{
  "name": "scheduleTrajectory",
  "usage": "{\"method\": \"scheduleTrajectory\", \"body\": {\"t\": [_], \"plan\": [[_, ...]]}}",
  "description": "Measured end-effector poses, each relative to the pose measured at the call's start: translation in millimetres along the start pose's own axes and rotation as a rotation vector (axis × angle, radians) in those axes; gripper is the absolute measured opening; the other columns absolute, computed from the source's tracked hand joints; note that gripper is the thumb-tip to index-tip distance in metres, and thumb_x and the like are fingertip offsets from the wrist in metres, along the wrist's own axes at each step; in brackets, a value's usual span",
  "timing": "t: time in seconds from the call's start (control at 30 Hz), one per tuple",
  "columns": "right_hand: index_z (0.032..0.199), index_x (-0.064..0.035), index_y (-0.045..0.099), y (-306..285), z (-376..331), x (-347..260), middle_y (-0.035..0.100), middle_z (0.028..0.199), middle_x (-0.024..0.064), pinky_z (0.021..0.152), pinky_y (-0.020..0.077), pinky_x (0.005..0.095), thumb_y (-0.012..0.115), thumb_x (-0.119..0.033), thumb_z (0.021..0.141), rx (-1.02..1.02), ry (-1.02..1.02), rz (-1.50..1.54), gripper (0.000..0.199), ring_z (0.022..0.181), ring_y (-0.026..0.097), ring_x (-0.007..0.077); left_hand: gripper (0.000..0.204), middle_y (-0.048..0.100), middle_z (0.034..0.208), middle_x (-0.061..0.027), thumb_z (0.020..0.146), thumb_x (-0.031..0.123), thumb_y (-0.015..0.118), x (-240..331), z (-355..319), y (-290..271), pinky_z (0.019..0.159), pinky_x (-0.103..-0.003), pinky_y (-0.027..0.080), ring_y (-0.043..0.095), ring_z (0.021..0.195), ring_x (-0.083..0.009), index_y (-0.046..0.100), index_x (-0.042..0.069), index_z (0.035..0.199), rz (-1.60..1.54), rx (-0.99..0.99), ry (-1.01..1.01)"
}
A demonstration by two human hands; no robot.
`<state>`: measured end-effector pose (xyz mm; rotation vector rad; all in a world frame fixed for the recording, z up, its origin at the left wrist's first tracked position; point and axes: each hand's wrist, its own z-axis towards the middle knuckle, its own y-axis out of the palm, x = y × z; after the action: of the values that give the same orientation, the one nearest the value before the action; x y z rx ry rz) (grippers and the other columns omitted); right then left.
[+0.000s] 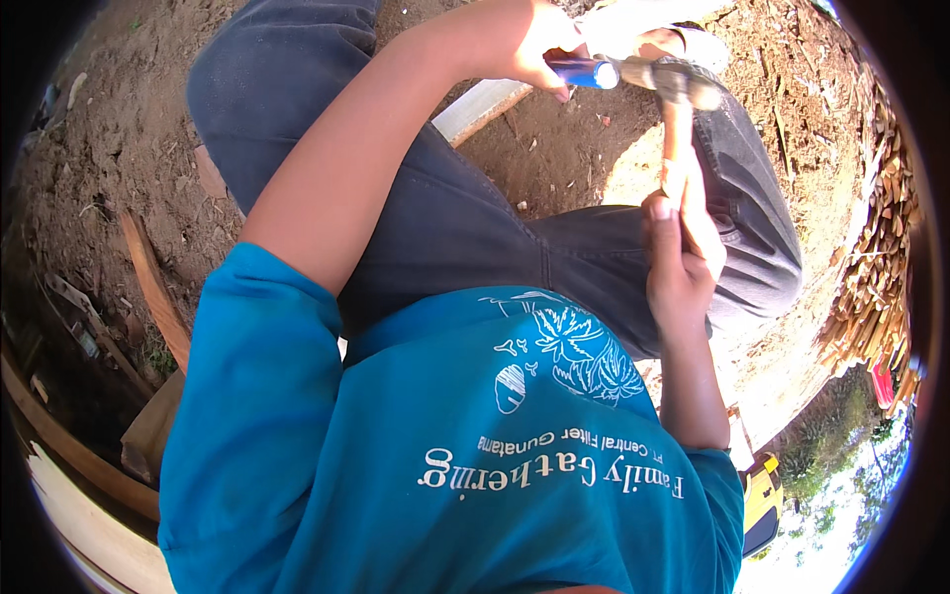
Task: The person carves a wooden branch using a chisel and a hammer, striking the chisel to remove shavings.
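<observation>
My left hand (529, 45), at the top, is closed round a tool with a blue, rounded handle (584, 73). The handle's butt end points right; the tool's other end is hidden by my hand. In my right hand (685, 262) a hammer stands with its wooden handle (677, 148) gripped low. The hammer's head (673, 83) is at the blue butt, and I cannot tell whether they touch. Below my left hand, a pale wooden board (482, 109) lies between my legs, partly covered by my forearm and thigh.
My bent legs in dark trousers (445, 218) frame the bare soil (554, 168). A foot (661, 44) is beyond the hammer. Thin wooden sticks (876, 267) are piled at right. A brown wood strip (156, 287) lies at left, with boards (89, 515) lower down. Something yellow (760, 495) stands at lower right.
</observation>
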<state>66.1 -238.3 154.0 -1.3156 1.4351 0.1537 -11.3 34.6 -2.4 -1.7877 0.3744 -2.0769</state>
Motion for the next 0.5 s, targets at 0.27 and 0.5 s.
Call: {"method": "scheduleTrajectory", "body": {"t": [0.27, 0.5], "plan": [[0.147, 0.0062, 0.043, 1, -5, 7, 0.058, 0.09, 0.0028, 0.062, 0.0377, 0.0189, 0.053, -0.006, 0.105, -0.017, 0.06, -0.009, 0.045, 0.07, 0.046, 0.0043, 0.044, 0.074, 0.09, -0.0087, 0.074, 0.03, 0.088, -5, -1, 24, 0.076, -0.037, 0.054, 0.069, 0.081, -0.0232, 0.074, 0.008, 0.109, -0.046, 0.019, -0.033], [0.14, 0.0, 0.048, 8, 4, -4, 0.053, 0.086, -0.0009, 0.054, 0.0346, 0.0163, 0.05, -0.012, 0.107, -0.044, 0.122, 0.082, 0.035, 0.062, 0.042, 0.0021, 0.045, 0.072, 0.089, -0.0134, 0.073, 0.031, 0.086, -15, -3, 20, 0.075, -0.04, 0.054, 0.068, 0.08, -0.0289, 0.071, 0.006, 0.107, 0.083, 0.086, 0.016]]}}
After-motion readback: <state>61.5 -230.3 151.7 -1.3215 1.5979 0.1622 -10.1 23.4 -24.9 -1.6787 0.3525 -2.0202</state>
